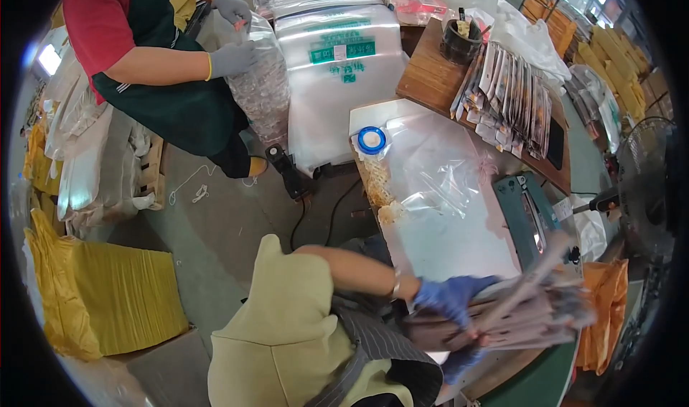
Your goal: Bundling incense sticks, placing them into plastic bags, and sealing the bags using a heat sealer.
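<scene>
My left hand (451, 297), in a blue glove with bare fingertips, is closed at the near end of a thin, flat package (527, 281) smeared by motion. This package tilts up over a stack of brownish flat packages (531, 319) at the lower right. Below it, my right hand (463, 364), also blue-gloved, is by the stack's near side; its fingers are mostly hidden and blurred. Beyond my hands lies a white worktop (445, 238) with clear plastic bags (438, 163) and a blue-and-white tape roll (372, 140). Beside it is a teal machine with a slot (530, 217).
A wooden board (434, 66) holds a dark pot (461, 42), a row of flat packages (502, 95) and a phone (555, 145). Another person's gloved hands (233, 59) hold a clear bag (262, 91). A fan (646, 156) stands right, yellow sacks (122, 292) left.
</scene>
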### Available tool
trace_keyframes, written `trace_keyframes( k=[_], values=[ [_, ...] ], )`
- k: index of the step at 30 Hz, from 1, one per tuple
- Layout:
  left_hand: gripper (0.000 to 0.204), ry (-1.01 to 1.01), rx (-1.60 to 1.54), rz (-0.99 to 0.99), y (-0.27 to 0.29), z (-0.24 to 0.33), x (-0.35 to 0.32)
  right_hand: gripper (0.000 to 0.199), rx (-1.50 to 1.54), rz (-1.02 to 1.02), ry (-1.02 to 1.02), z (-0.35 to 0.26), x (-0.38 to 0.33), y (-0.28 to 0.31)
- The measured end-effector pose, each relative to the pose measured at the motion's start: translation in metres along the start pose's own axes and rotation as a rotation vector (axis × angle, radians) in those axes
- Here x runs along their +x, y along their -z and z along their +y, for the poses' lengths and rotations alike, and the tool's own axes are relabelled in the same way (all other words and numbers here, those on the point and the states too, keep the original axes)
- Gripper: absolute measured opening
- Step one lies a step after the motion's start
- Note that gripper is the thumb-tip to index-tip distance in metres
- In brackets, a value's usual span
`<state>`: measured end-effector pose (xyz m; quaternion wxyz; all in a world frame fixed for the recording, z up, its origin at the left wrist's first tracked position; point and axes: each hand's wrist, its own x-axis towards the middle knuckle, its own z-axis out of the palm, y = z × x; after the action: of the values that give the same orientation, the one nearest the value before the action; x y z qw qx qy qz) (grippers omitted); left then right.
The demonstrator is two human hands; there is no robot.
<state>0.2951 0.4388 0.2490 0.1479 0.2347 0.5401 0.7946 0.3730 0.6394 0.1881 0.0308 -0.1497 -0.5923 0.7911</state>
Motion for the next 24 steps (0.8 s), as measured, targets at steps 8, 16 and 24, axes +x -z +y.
trace_keyframes(
  k=[8, 16, 24],
  values=[
    [0.131, -0.806, 0.406, -0.339, 0.032, -0.008, 0.078, 0.098, -0.394, -0.343, 0.500, -0.033, 0.082, 0.022],
    [0.119, -0.261, 0.122, -0.471, 0.034, 0.009, 0.091, 0.086, -0.708, -0.311, 0.513, -0.046, 0.097, 0.007],
    [0.135, -0.414, 0.412, -0.474, 0.057, -0.037, 0.106, 0.061, -0.886, -0.490, 0.648, -0.020, 0.145, 0.040]
  ],
)
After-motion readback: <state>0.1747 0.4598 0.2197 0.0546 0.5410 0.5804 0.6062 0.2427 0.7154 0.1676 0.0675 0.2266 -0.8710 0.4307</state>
